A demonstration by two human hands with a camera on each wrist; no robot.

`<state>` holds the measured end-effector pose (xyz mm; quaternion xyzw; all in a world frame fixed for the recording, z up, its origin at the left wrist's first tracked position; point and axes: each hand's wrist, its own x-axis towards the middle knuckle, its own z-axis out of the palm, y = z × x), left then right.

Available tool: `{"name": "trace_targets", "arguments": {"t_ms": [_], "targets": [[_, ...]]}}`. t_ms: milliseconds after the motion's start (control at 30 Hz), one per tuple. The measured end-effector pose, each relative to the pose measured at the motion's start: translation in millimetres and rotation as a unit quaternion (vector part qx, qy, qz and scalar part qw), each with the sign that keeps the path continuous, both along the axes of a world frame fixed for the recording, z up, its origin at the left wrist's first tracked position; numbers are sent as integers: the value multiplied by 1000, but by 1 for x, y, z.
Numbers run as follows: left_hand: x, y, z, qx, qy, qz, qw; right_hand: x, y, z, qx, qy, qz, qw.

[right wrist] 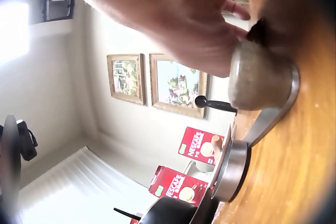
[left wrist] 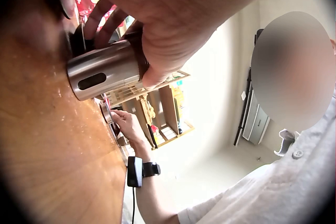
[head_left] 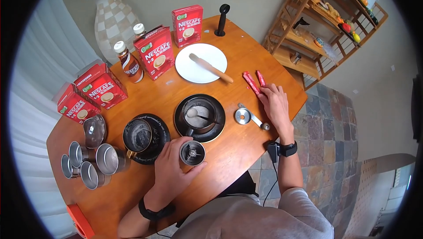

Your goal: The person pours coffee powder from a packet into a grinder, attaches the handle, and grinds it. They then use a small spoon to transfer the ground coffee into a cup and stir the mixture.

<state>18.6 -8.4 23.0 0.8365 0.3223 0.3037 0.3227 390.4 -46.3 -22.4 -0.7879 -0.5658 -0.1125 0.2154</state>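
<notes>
My left hand (head_left: 172, 165) (left wrist: 178, 14) grips an upright metal grinder cylinder (head_left: 192, 153) (left wrist: 102, 71), thumb on one side and fingers on the other, its open top showing inner parts. My right hand (head_left: 276, 109) (right wrist: 173, 14) lies low over the table, fingertips at the near ends of two red stick packets (head_left: 250, 82); whether they touch both is unclear. Left of that hand lies a metal crank (head_left: 243, 116) with a round knob (right wrist: 257, 79). A black cup (head_left: 203, 124) with white powder and a spoon stands on a black saucer beyond the grinder.
A second black cup (head_left: 137, 135) sits left of the grinder. Farther left are several metal tins (head_left: 110, 159) and a clear bowl (head_left: 94, 131). Red boxes (head_left: 187, 25), bottles (head_left: 131, 66), a black scoop-like tool (head_left: 222, 21) and a white plate (head_left: 185, 65) with a brush stand behind.
</notes>
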Motion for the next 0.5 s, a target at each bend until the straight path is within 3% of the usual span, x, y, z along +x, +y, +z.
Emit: {"name": "trace_targets", "arguments": {"t_ms": [333, 400, 500], "targets": [[-1, 0, 3, 16, -3, -7, 1000, 0, -10, 10, 3, 37, 32, 999], [-1, 1, 2, 14, -1, -8, 1000, -13, -13, 20, 66, -1, 33, 997], [-2, 0, 3, 14, 2, -3, 1000, -43, -25, 18, 140, 130, 42, 981]]}}
